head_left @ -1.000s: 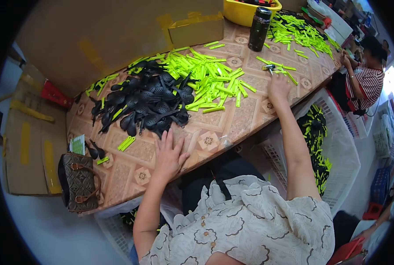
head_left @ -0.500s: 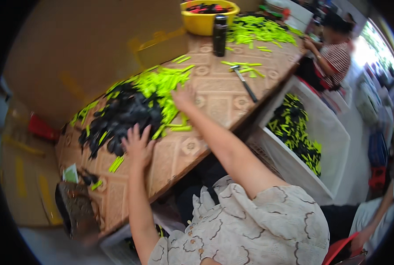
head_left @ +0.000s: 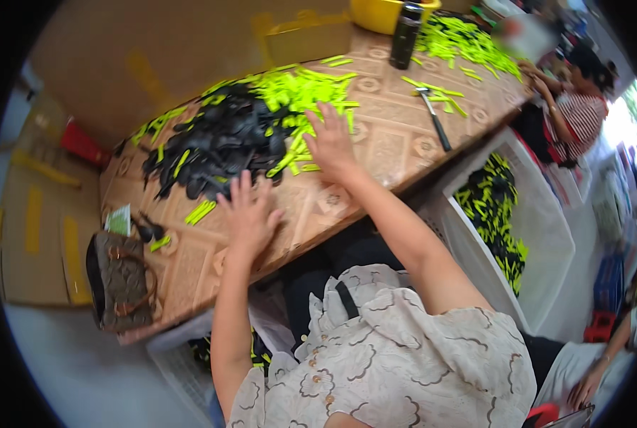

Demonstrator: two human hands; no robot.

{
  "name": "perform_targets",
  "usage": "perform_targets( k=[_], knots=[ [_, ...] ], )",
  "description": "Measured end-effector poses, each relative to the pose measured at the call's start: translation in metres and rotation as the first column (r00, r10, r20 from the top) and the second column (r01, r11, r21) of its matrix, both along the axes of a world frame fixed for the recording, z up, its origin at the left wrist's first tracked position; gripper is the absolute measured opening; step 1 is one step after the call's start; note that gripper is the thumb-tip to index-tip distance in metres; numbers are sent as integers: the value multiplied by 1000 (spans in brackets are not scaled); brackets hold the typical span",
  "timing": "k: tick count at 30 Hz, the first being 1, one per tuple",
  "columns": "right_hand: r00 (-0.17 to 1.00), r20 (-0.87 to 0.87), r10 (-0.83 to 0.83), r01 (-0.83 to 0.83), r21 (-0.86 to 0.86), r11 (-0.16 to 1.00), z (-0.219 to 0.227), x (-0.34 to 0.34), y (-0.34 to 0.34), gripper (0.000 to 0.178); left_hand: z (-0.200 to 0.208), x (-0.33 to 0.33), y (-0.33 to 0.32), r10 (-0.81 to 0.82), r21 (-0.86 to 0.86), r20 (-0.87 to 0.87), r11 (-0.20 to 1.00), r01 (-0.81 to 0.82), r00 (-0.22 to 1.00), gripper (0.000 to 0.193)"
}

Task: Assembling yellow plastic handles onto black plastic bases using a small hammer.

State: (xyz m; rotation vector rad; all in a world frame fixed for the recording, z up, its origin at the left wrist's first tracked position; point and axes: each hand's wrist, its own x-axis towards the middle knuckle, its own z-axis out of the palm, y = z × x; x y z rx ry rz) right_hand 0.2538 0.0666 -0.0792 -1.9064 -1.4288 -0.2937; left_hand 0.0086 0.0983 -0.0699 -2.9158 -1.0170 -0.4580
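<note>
A heap of black, rounded flat pieces (head_left: pixel 222 139) lies on the table in front of me. Bright yellow-green strips (head_left: pixel 301 85) are piled against its far right side. My left hand (head_left: pixel 249 221) is spread open at the near edge of the black heap, its fingertips beside the pieces; whether they touch is unclear. Farther right, my right hand (head_left: pixel 333 150) is open too, fingers apart, at the near right edge of the strips. Neither hand holds anything. A few loose strips (head_left: pixel 200 212) lie left of my left hand.
A hammer (head_left: pixel 434 120) and black bottle (head_left: pixel 406 36) stand or lie farther right, near a yellow basin (head_left: pixel 375 16). A handbag (head_left: pixel 122 282) sits at the left corner. White crate (head_left: pixel 550 246) with mixed pieces stands beside the table. A co-worker (head_left: pixel 575 107) sits at the far right.
The view has shifted, so the table sits higher and farther right in it. Both hands have drawn back slightly toward me from the heap, staying open.
</note>
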Motion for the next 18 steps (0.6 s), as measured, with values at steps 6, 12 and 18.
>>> perform_targets(
  k=[6,12,18],
  knots=[
    [987,163,-1,4,-15,1000,-14,-15,-9,46,-16,-21,-20,16,17,116,1000,-18,993,60],
    [945,87,315,-289,-227,930,-22,-48,-26,36,-29,-26,-19,141,35,243,987,-154,960,56],
    [908,24,418,-419,32,907,5,-70,-5,27,-41,-40,-18,178,52,546,968,-245,819,36]
  ],
)
